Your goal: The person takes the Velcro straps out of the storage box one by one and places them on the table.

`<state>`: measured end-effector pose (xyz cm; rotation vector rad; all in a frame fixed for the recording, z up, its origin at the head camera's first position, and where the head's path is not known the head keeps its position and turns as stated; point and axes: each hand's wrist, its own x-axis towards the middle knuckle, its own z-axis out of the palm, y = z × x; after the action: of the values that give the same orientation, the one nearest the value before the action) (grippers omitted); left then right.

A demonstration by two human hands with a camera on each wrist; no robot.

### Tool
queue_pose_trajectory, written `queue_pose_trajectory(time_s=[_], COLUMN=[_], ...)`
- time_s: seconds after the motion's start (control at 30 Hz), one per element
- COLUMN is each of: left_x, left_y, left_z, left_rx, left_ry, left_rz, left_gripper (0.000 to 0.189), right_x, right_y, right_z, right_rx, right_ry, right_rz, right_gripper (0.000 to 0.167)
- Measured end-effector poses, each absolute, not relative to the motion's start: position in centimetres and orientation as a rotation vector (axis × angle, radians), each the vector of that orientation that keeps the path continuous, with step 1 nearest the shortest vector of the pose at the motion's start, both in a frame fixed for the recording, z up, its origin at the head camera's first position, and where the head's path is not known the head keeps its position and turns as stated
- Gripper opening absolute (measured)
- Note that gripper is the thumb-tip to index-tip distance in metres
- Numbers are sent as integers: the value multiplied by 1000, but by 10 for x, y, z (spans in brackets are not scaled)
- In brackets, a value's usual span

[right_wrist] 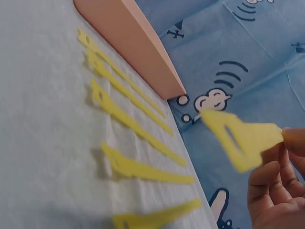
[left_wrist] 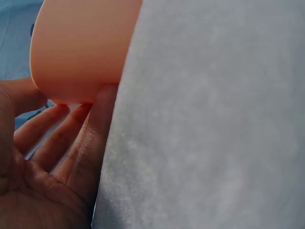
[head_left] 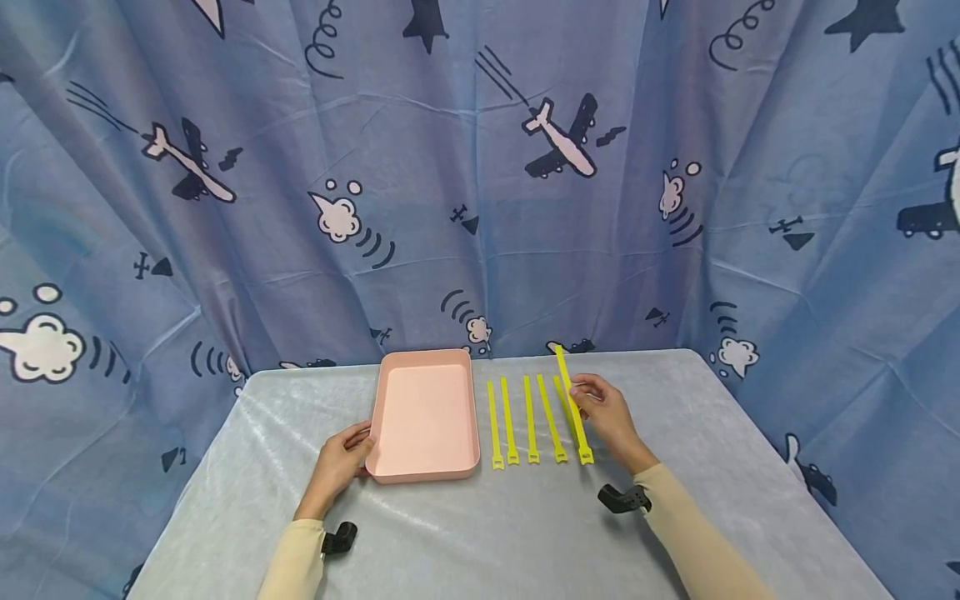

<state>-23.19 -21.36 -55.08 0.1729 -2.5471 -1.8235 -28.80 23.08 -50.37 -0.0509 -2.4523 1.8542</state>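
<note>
A shallow pink tray (head_left: 423, 417) lies on the table's left half. My left hand (head_left: 341, 462) holds its near left corner, with thumb and fingers against the wall (left_wrist: 81, 62). To the right of the tray, several yellow cable straps (head_left: 530, 417) lie side by side, each with a wide slotted head toward me. My right hand (head_left: 609, 419) pinches another yellow strap (right_wrist: 259, 138) between thumb and fingers. That strap is lifted off the table, above the rightmost strap (right_wrist: 157, 217) of the row.
A pale grey cloth covers the table (head_left: 465, 542). Behind it hangs a blue curtain (head_left: 420, 275) printed with planes and clouds, close to the table's far edge. Each wrist carries a black camera mount (head_left: 624, 498).
</note>
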Motion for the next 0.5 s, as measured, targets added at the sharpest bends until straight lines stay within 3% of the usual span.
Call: queue_pose_trajectory(time_s=[0.5], left_x=[-234], left_y=[-215], left_z=[-553], left_rx=[206], left_ry=[-2561], left_rz=[-1812], left_gripper=[43], right_x=[-297], right_y=[257], right_z=[-512], right_rx=[-135], right_ry=[-2495], right_rz=[1868], right_gripper=[35])
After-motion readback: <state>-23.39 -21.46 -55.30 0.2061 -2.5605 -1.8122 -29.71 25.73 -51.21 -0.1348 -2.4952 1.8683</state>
